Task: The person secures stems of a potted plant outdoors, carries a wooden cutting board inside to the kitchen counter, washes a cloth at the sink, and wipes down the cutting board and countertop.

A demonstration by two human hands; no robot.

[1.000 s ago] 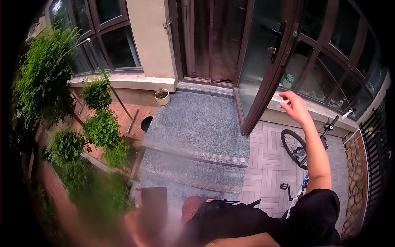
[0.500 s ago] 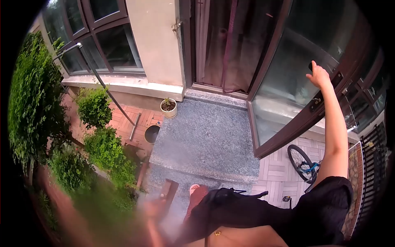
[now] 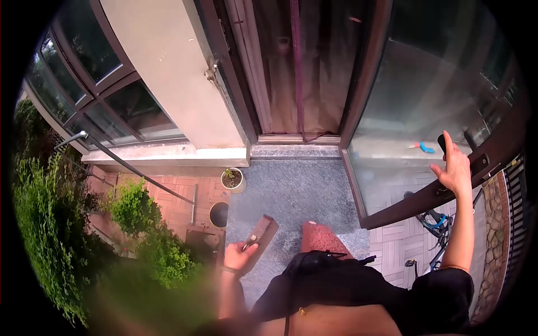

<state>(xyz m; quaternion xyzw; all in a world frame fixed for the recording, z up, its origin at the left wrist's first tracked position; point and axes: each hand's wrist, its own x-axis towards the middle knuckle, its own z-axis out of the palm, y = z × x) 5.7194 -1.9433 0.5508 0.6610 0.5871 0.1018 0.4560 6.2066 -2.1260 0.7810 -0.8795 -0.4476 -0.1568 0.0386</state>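
My left hand [image 3: 239, 256] is closed on the near end of a brown flat rectangular object [image 3: 263, 232] with a small pale round spot by my fingers. I cannot make out its exact kind. On the right, my right hand [image 3: 457, 169] is at the dark handle [image 3: 442, 143] of the open glass door [image 3: 412, 95]. Its index finger points up along the handle and the thumb stands off to the side, while the other fingers curl and are partly hidden. Dark brown framing [image 3: 420, 203] edges the door.
Ahead is the doorway with a dark mesh curtain [image 3: 322, 67]. Below it lies a grey stone step [image 3: 280, 187]. A white potted plant [image 3: 233, 180] and a dark bucket [image 3: 219, 214] are at the left. Shrubs [image 3: 134, 207] and a metal pole [image 3: 140, 171] stand beyond. A bicycle [image 3: 440, 224] is behind the door.
My view has come nearer the doorway, one leg now over the step. The left hand has moved up with the brown object, now sharp instead of blurred. The right hand remains at the door handle.
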